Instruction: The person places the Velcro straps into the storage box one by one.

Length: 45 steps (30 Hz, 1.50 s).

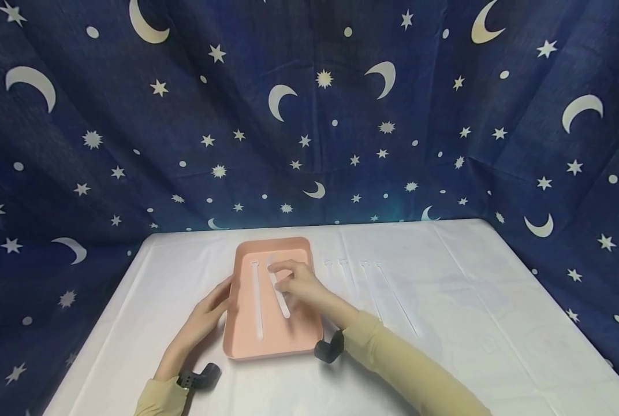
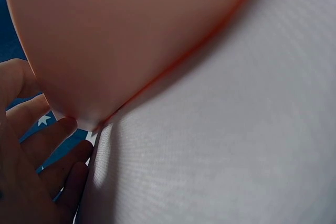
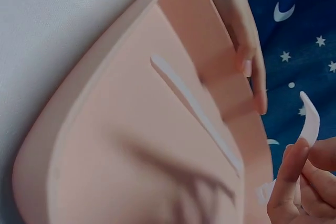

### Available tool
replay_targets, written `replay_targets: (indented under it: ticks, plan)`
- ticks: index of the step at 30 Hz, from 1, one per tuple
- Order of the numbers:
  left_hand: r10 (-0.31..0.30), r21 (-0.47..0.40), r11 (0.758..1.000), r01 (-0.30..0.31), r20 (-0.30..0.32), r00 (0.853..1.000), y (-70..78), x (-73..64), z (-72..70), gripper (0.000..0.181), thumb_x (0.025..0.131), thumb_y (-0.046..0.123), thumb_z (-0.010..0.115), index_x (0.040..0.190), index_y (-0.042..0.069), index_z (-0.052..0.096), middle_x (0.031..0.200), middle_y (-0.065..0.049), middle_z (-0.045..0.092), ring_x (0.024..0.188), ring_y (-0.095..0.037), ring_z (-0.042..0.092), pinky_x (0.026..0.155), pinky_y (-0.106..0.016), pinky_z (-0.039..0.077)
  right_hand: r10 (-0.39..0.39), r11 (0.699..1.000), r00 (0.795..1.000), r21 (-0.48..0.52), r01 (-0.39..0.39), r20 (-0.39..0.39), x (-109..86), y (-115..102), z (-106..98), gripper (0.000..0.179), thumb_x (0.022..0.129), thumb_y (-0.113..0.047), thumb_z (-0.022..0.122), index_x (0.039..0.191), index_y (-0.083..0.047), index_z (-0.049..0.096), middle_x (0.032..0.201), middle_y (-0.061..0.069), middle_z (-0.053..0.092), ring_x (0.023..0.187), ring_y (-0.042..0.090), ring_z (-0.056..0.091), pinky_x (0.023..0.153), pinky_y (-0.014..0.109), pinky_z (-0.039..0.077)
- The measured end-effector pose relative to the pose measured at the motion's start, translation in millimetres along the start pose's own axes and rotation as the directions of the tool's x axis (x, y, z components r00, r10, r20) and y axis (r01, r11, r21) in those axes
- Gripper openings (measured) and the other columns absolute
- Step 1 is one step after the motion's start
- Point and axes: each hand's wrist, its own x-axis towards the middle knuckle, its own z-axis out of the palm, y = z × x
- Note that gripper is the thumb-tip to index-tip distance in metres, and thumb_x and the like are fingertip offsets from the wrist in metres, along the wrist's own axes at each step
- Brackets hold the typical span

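A shallow pink tray (image 1: pixel 242 338) lies on the white-covered table. My right hand (image 1: pixel 304 287) is above the tray and pinches a white cable-tie strap (image 1: pixel 280 300) between thumb and fingers. The free end of that strap (image 3: pixel 311 121) bends a little in the right wrist view. A second white strap (image 1: pixel 258 300) with a wider slotted head lies lengthwise on the left part of the tray floor. At the tray's left side rests my left hand (image 1: pixel 205 315), its relaxed fingers touching the outer wall (image 2: pixel 79 51) in the left wrist view.
Several more white straps (image 1: pixel 399 301) lie side by side on the white tablecloth (image 1: pixel 476 346) to the right of the tray, hard to see against it. Behind and beside the table hangs a dark blue curtain (image 1: pixel 330 150) with moons and stars.
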Motion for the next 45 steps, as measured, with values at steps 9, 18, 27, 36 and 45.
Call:
replay_targets:
  ticks: [9,18,27,36,45]
  plan:
    - [-0.023,0.008,1.0,0.023,-0.005,1.0,-1.0,-0.1,2.0,0.062,0.098,0.044,0.05,0.153,0.024,0.027,0.159,-0.01,0.029,0.147,-0.036,0.023,0.118,-0.061,0.02,0.092,0.995,0.996,0.048,-0.092,0.001,11.5,8,13,0.044,0.076,0.002,0.064,0.12,-0.005,0.066,0.134,0.016,0.057,0.085,0.015,0.063,0.078,0.034,0.06]
    - [-0.014,0.025,1.0,0.015,-0.01,1.0,-0.8,0.0,1.8,0.062,0.098,0.044,0.049,0.153,0.023,0.026,0.159,-0.012,0.028,0.147,-0.037,0.023,0.118,-0.061,0.022,0.16,0.977,0.986,0.133,-0.166,0.054,11.8,13,19,0.042,0.079,0.001,0.064,0.121,0.0,0.063,0.124,0.02,0.062,0.099,0.022,0.064,0.085,0.037,0.059]
    - [-0.027,0.033,0.999,0.028,-0.006,1.0,2.4,-0.1,1.6,0.062,0.098,0.045,0.049,0.153,0.023,0.027,0.159,-0.011,0.028,0.147,-0.036,0.023,0.118,-0.059,0.021,0.146,0.989,0.989,0.034,-0.147,0.027,9.2,16,25,0.045,0.077,0.003,0.067,0.122,0.002,0.062,0.125,0.023,0.06,0.098,0.025,0.065,0.078,0.031,0.061]
    - [-0.032,0.025,0.999,0.032,-0.004,0.999,0.9,0.8,2.5,0.061,0.099,0.044,0.048,0.153,0.025,0.026,0.159,-0.011,0.029,0.148,-0.035,0.023,0.119,-0.059,0.02,0.131,0.985,0.991,-0.108,-0.131,-0.007,9.4,17,29,0.042,0.079,0.002,0.069,0.12,-0.002,0.061,0.122,0.019,0.06,0.107,0.03,0.061,0.09,0.039,0.058]
    - [0.0,0.007,1.0,0.0,-0.004,1.0,-0.1,0.2,1.3,0.06,0.1,0.041,0.048,0.152,0.023,0.027,0.158,-0.012,0.03,0.147,-0.037,0.024,0.118,-0.06,0.02,0.112,0.98,0.993,-0.167,-0.103,0.041,2.9,16,28,0.042,0.085,-0.002,0.066,0.126,0.004,0.058,0.122,0.02,0.056,0.075,0.018,0.066,0.067,0.027,0.061]
